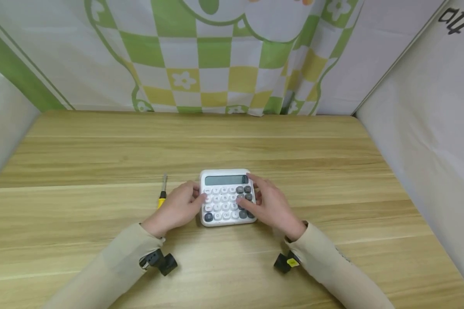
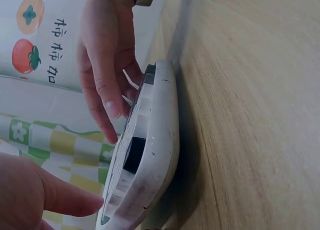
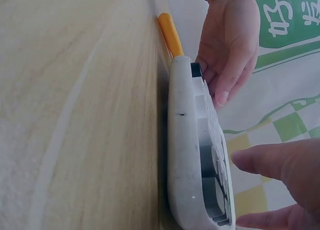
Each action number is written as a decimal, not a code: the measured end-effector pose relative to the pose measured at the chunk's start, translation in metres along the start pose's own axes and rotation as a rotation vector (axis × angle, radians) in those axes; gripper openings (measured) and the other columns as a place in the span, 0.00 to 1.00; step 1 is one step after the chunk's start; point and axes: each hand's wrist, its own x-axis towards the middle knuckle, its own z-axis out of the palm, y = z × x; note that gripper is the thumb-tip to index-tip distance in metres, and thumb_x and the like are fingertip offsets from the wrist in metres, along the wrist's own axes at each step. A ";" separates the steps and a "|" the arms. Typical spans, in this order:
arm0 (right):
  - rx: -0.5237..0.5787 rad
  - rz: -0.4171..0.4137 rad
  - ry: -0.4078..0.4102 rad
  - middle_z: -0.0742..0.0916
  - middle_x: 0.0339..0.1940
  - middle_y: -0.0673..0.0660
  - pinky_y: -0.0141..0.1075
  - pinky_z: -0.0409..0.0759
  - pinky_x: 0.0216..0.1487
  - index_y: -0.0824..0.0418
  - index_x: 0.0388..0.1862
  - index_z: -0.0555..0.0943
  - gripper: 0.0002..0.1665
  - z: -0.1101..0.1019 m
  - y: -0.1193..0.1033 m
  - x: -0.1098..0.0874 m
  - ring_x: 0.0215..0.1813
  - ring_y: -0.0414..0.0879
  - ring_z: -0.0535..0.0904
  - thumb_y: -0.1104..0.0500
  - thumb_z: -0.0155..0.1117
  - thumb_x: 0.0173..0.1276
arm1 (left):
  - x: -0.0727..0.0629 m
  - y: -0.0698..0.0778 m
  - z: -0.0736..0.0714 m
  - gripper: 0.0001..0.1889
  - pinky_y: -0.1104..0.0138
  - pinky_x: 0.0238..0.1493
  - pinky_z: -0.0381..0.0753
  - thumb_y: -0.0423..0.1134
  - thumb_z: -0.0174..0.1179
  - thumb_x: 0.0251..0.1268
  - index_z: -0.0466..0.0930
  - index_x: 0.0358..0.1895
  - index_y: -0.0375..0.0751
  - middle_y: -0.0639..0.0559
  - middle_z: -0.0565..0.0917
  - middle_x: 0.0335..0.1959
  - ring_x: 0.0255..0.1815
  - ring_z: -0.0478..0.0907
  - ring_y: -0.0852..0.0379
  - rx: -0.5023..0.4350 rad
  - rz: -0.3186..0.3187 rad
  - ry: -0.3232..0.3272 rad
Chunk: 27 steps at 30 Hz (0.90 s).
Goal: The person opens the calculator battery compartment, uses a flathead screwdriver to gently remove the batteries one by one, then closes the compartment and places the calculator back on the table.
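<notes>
A white calculator [image 1: 225, 221] with white and dark grey keys lies on the wooden table, its display showing 0. My left hand [image 1: 181, 204] holds its left edge, the thumb over the rim beside the keys and the other fingers bent along the side. On the right, my right hand [image 1: 272, 204] holds the opposite edge. Its thumb lies over the right-hand keys, while the index finger reaches the upper right corner near the display. Both wrist views show the calculator's scuffed front side [image 2: 162, 135] edge-on, low against the tabletop.
A screwdriver [image 1: 162, 195] with a yellow and black handle lies left of the calculator, partly behind my left hand; its yellow handle [image 3: 171, 34] also appears in the right wrist view. A green-and-yellow checked curtain [image 1: 214, 56] hangs behind the table [image 1: 100, 150].
</notes>
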 end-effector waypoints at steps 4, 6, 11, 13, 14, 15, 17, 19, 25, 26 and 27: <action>-0.004 0.003 -0.003 0.78 0.35 0.56 0.34 0.70 0.32 0.59 0.70 0.67 0.40 -0.001 -0.002 -0.001 0.33 0.46 0.73 0.48 0.68 0.62 | 0.000 0.002 0.000 0.17 0.57 0.43 0.80 0.37 0.49 0.70 0.71 0.52 0.23 0.36 0.81 0.41 0.41 0.79 0.47 0.002 -0.014 0.005; -0.003 0.009 -0.007 0.78 0.36 0.56 0.34 0.70 0.32 0.59 0.70 0.67 0.40 -0.001 -0.002 -0.001 0.33 0.46 0.73 0.47 0.68 0.62 | 0.000 0.002 0.001 0.17 0.58 0.41 0.80 0.37 0.49 0.71 0.70 0.52 0.24 0.36 0.81 0.41 0.41 0.79 0.47 0.001 -0.018 0.005; -0.003 0.019 -0.012 0.78 0.37 0.57 0.34 0.70 0.32 0.58 0.71 0.67 0.40 0.000 -0.002 -0.001 0.33 0.45 0.72 0.47 0.67 0.63 | -0.001 0.003 0.001 0.17 0.61 0.36 0.79 0.37 0.48 0.71 0.67 0.53 0.23 0.34 0.81 0.42 0.37 0.78 0.49 -0.014 -0.025 0.004; 0.000 0.022 -0.014 0.78 0.38 0.57 0.34 0.71 0.33 0.58 0.71 0.67 0.40 0.000 -0.002 -0.001 0.33 0.45 0.72 0.46 0.67 0.63 | -0.001 0.003 0.001 0.18 0.63 0.31 0.78 0.36 0.47 0.72 0.65 0.54 0.23 0.35 0.81 0.40 0.33 0.78 0.51 -0.039 -0.038 -0.002; 0.002 0.025 -0.015 0.78 0.38 0.57 0.34 0.71 0.33 0.58 0.71 0.66 0.40 0.000 -0.002 -0.001 0.33 0.45 0.72 0.46 0.67 0.63 | -0.001 0.004 0.002 0.18 0.64 0.29 0.77 0.36 0.46 0.72 0.64 0.54 0.23 0.36 0.81 0.39 0.30 0.77 0.52 -0.050 -0.044 -0.004; 0.005 0.028 -0.018 0.78 0.38 0.57 0.34 0.71 0.33 0.58 0.71 0.66 0.40 0.000 -0.003 -0.001 0.33 0.45 0.72 0.46 0.66 0.63 | -0.001 0.004 0.002 0.17 0.64 0.27 0.76 0.36 0.46 0.72 0.63 0.54 0.23 0.36 0.80 0.37 0.28 0.77 0.53 -0.065 -0.052 -0.007; 0.015 0.039 -0.021 0.79 0.39 0.57 0.34 0.72 0.33 0.58 0.71 0.66 0.40 0.001 -0.003 -0.001 0.34 0.45 0.73 0.45 0.66 0.64 | -0.001 0.005 0.002 0.17 0.66 0.23 0.74 0.36 0.45 0.73 0.62 0.55 0.24 0.38 0.80 0.35 0.24 0.76 0.55 -0.102 -0.069 -0.018; 0.022 0.047 -0.021 0.79 0.40 0.58 0.34 0.73 0.34 0.58 0.71 0.67 0.40 0.001 -0.004 -0.001 0.36 0.46 0.74 0.45 0.66 0.64 | -0.001 0.006 0.002 0.17 0.66 0.23 0.74 0.36 0.44 0.74 0.61 0.55 0.24 0.39 0.79 0.33 0.23 0.76 0.55 -0.132 -0.082 -0.024; 0.031 0.059 -0.011 0.81 0.43 0.59 0.36 0.75 0.36 0.58 0.70 0.68 0.39 0.001 -0.006 -0.001 0.41 0.48 0.77 0.44 0.65 0.64 | -0.001 0.007 0.003 0.16 0.66 0.25 0.78 0.37 0.44 0.74 0.59 0.55 0.26 0.37 0.81 0.36 0.22 0.78 0.55 -0.205 -0.099 -0.031; 0.031 0.062 -0.011 0.81 0.44 0.59 0.36 0.76 0.36 0.58 0.70 0.68 0.39 0.000 -0.006 -0.001 0.41 0.48 0.77 0.44 0.65 0.64 | -0.001 0.007 0.003 0.16 0.65 0.26 0.78 0.37 0.44 0.74 0.59 0.54 0.27 0.37 0.81 0.37 0.22 0.79 0.55 -0.217 -0.104 -0.030; 0.030 0.062 -0.011 0.81 0.44 0.59 0.36 0.76 0.36 0.58 0.70 0.68 0.39 0.001 -0.006 -0.001 0.42 0.48 0.77 0.44 0.65 0.64 | -0.001 0.007 0.003 0.16 0.65 0.26 0.79 0.37 0.44 0.74 0.59 0.54 0.27 0.37 0.81 0.37 0.21 0.79 0.55 -0.226 -0.106 -0.030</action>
